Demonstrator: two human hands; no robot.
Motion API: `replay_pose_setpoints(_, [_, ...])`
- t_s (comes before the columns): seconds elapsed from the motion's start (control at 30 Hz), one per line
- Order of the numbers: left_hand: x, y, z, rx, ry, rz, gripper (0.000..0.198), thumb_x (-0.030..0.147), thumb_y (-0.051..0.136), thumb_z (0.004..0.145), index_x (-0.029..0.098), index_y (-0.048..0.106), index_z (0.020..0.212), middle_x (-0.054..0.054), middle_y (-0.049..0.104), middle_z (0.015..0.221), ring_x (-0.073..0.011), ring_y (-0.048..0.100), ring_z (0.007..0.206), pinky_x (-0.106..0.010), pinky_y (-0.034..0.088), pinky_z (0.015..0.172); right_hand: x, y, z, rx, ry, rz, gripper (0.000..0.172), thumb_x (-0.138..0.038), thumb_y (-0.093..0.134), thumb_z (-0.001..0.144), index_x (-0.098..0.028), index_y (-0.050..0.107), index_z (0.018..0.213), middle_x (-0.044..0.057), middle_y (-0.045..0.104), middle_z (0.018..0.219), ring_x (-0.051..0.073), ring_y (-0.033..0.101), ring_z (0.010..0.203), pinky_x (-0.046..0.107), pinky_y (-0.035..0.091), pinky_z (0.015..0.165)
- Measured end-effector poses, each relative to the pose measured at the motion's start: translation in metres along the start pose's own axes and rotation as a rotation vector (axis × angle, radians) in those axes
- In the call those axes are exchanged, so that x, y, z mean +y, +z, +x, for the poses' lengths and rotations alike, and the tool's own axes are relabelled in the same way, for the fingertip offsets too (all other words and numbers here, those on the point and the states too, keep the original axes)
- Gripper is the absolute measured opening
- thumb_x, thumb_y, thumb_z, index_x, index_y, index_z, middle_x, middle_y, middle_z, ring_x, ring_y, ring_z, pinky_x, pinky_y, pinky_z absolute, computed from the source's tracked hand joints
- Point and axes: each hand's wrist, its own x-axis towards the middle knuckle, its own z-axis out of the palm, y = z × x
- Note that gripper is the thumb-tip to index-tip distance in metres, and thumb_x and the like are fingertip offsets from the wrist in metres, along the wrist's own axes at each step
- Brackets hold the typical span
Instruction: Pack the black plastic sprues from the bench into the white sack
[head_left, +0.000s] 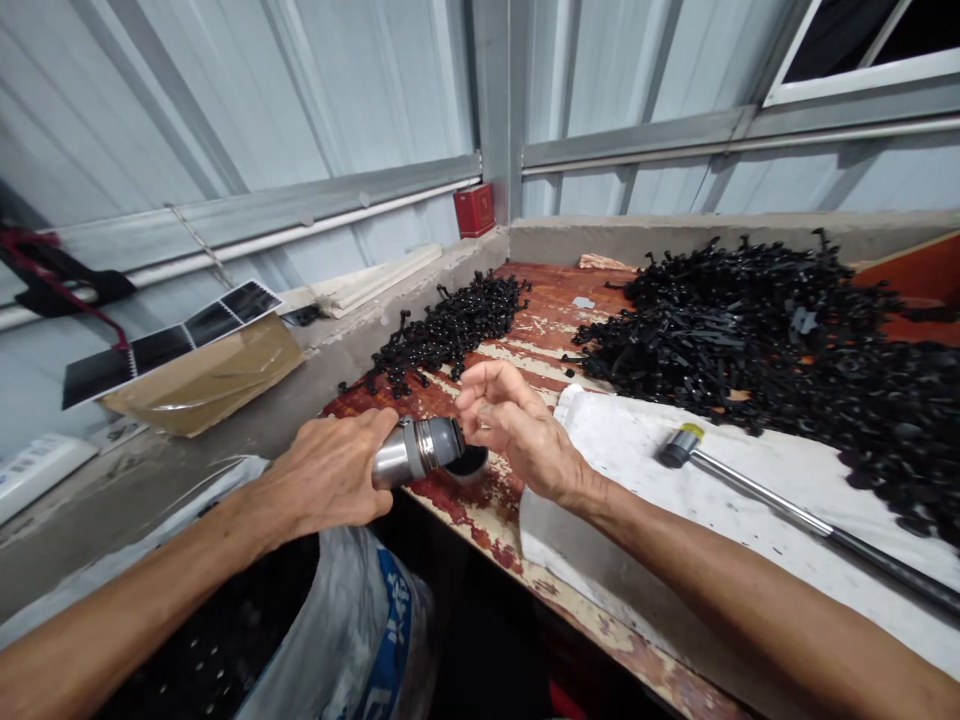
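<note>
My left hand (341,465) is wrapped round a silver metal thermos flask (409,452), which is tipped on its side with its dark grey neck toward the right. Close to that neck, my right hand (517,425) has its fingers curled in toward the thumb; what they hold, if anything, is hidden. Just below the neck and partly behind it, a dark, round cup-like thing (471,466) is on the worn red tabletop (491,530).
Small black parts (454,325) lie heaped at the back left, with a larger pile (720,310) at right. A mallet (757,490) rests on a white cloth (615,520). An open white sack (345,610) holds dark pieces. Cardboard (210,380) leans on the left ledge.
</note>
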Motion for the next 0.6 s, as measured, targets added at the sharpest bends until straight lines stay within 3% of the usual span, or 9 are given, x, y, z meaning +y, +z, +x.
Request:
replay_pose_setpoints(0.33, [0.013,-0.026,-0.002,-0.060,0.012,0.059,0.023,0.023,0.050,0.069,0.019,0.046,0.091,-0.004,0.062,0.088,-0.0260,0.060,0.077,-0.029,0.024,0.059,-0.002,-0.001,0.004,0.016,-0.036,0.020,0.040,-0.030,0.056,0.069,-0.021,0.047,0.107,0.001,0.049,0.094,0.011,0.047,0.074,0.026,0.042,0.066])
replay_pose_setpoints(0.6, [0.015,-0.032,-0.003,-0.059,0.005,0.094,0.024,0.023,0.052,0.069,0.019,0.047,0.092,-0.005,0.063,0.087,-0.0281,0.061,0.079,-0.030,0.024,0.058,-0.005,0.000,0.002,0.030,-0.037,0.001,0.041,-0.032,0.056,0.067,-0.021,0.047,0.106,0.001,0.049,0.095,0.011,0.048,0.075,0.026,0.042,0.065])
